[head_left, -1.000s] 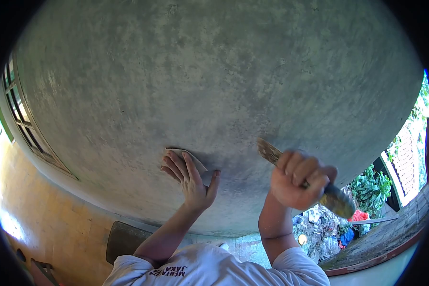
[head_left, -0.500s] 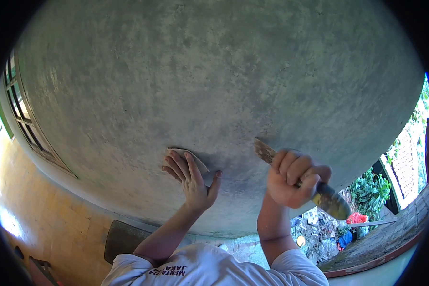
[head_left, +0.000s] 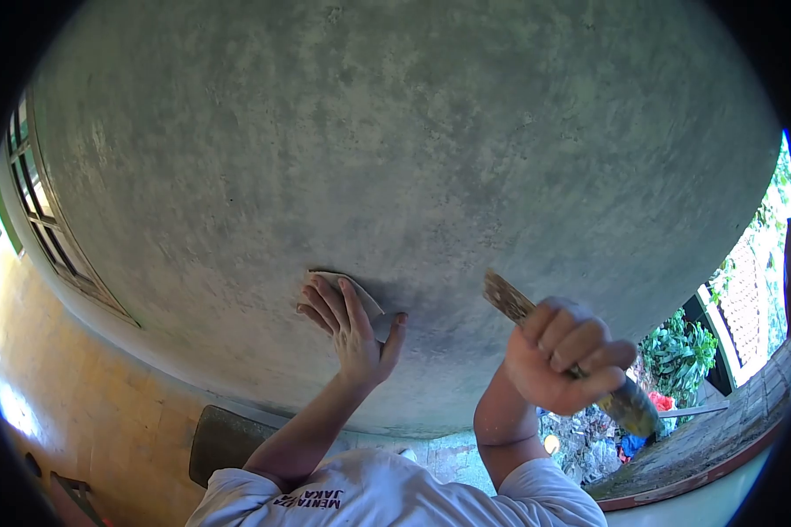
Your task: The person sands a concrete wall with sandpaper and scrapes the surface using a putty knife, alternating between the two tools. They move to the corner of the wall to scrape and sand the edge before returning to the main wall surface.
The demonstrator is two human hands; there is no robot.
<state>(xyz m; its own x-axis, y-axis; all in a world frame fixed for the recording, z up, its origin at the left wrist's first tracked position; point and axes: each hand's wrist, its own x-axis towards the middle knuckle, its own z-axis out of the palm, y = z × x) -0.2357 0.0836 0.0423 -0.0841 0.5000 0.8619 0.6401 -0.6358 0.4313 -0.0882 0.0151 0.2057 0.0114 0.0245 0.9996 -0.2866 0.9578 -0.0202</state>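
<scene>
A mottled grey-green wall (head_left: pixel 369 158) fills most of the view. Against it, left of centre, my left hand (head_left: pixel 351 334) presses a thin pale sheet (head_left: pixel 367 303) flat, with the fingers spread over it. My right hand (head_left: pixel 562 356) is wrapped round a scraper (head_left: pixel 507 297) whose worn blade points up and left toward the wall. Its stained dark and yellow handle sticks out below the fist. I cannot tell whether the blade tip touches the wall.
A barred window (head_left: pixel 48 220) is at the left, above an orange tiled floor (head_left: pixel 97 386). A dark rectangular object (head_left: pixel 228 443) lies near my left elbow. At lower right are green plants (head_left: pixel 681 356), rubble (head_left: pixel 589 452) and a ledge (head_left: pixel 703 452).
My right hand and the scraper have moved right and down, and the blade tip is lower. My left hand and the sheet are almost unmoved.
</scene>
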